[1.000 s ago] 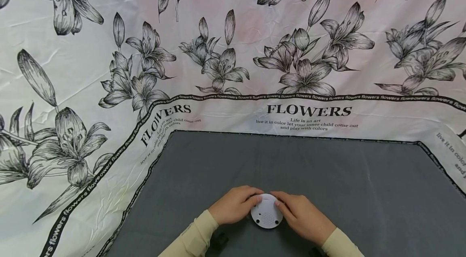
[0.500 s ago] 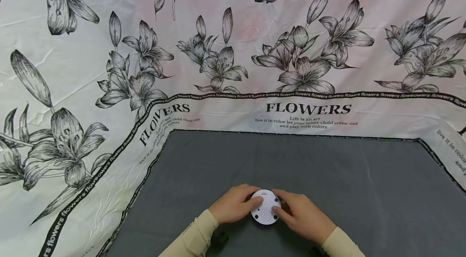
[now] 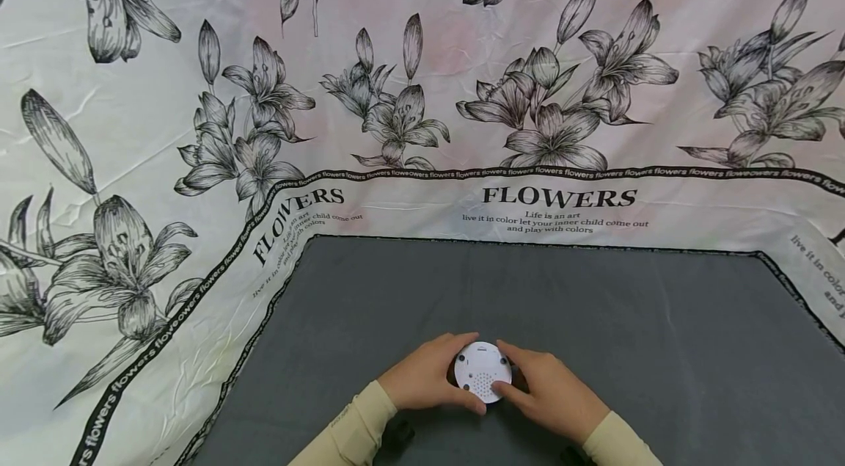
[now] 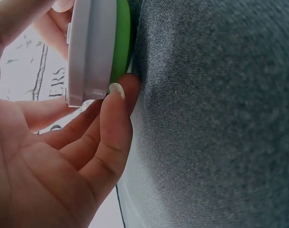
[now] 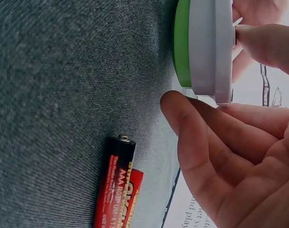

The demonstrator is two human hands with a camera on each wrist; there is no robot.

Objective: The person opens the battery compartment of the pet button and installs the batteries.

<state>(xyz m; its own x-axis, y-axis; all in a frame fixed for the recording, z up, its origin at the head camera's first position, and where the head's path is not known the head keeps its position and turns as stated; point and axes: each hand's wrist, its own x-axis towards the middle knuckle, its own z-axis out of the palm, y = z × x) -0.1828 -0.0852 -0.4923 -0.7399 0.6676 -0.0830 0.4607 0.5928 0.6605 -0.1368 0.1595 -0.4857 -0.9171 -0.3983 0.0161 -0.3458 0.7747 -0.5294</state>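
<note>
A round white device (image 3: 481,369) with a cluster of small holes and dark round feet faces up between both hands. Seen edge-on in the left wrist view, the device (image 4: 92,52) has a green side towards the grey cloth. My left hand (image 3: 428,376) curves around its left rim, thumb at the near edge and fingertips at the lower rim. From the other side, my right hand (image 3: 553,389) holds it, with the thumb on the holed face and the index finger at the far rim. Two red-and-black AAA batteries (image 5: 112,190) lie below the right hand.
Grey cloth (image 3: 594,304) covers the work surface. A white border with printed flowers and lettering (image 3: 561,199) runs around it. Dark objects (image 3: 398,437) show beside the left sleeve.
The left thumb has slid off the device's face to its near edge. The device has tilted and turned a little, showing more feet. The right hand stays nearly in place.
</note>
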